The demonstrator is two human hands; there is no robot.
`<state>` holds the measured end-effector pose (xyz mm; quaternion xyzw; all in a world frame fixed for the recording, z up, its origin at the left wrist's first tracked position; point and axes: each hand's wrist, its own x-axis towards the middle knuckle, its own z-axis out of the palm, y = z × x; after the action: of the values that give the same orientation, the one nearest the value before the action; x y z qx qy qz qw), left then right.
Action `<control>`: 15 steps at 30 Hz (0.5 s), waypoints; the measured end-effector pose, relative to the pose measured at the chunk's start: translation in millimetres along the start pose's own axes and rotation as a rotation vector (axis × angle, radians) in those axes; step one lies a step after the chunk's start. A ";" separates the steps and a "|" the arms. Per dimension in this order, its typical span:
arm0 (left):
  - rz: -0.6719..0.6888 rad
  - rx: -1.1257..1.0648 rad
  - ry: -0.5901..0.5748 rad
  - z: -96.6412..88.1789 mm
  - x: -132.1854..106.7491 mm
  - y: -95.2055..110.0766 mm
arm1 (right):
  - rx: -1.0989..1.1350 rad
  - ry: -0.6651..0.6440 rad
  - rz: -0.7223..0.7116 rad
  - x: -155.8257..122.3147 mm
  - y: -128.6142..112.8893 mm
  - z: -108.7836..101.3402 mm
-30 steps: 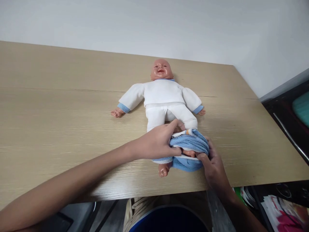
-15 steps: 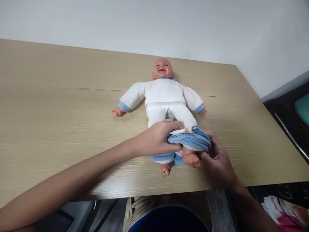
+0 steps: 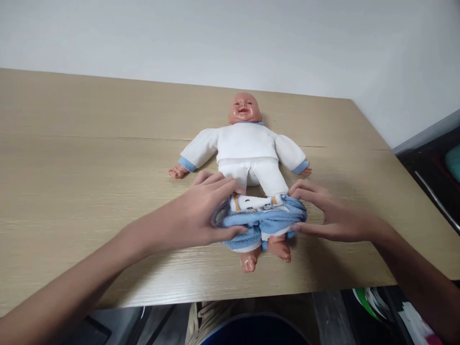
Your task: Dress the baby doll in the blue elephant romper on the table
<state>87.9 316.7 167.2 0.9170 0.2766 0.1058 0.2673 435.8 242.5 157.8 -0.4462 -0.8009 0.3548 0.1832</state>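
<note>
A baby doll (image 3: 247, 141) lies on its back, head toward the wall, in a white top with blue cuffs. Blue-and-white doll pants (image 3: 257, 220) are bunched around its lower legs, and both bare feet stick out of the leg openings. My left hand (image 3: 201, 211) grips the pants at their left side, thumb in front and fingers at the waistband. On the opposite side, my right hand (image 3: 330, 213) pinches the waistband, with its thumb low on the fabric. Some fingertips are hidden by the cloth.
The doll rests on a light wooden table (image 3: 89, 191), its feet near the front edge. A pale wall (image 3: 179, 38) stands behind. At the right is a dark object with a teal item (image 3: 453, 163). Below the front edge are papers (image 3: 415, 318).
My left hand has moved from between the legs to the left side of the pants. My right hand has shifted up to the waistband. The pants now lie straighter across both legs.
</note>
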 end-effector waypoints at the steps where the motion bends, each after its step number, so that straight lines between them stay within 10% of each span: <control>1: -0.028 -0.022 -0.024 -4.0 -5.1 -2.7 | -0.011 -0.012 -0.034 4.5 -0.4 -4.3; 9: -0.094 -0.229 -0.064 -0.8 -16.9 -20.1 | 0.029 0.137 -0.164 50.8 30.9 -5.7; 15: -0.185 -0.495 0.183 41.5 -26.5 -38.6 | 0.492 0.385 0.143 44.0 40.3 50.2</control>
<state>62.8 311.0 110.1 0.7814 0.3476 0.2276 0.4656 405.2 273.5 93.2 -0.5024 -0.6083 0.4588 0.4087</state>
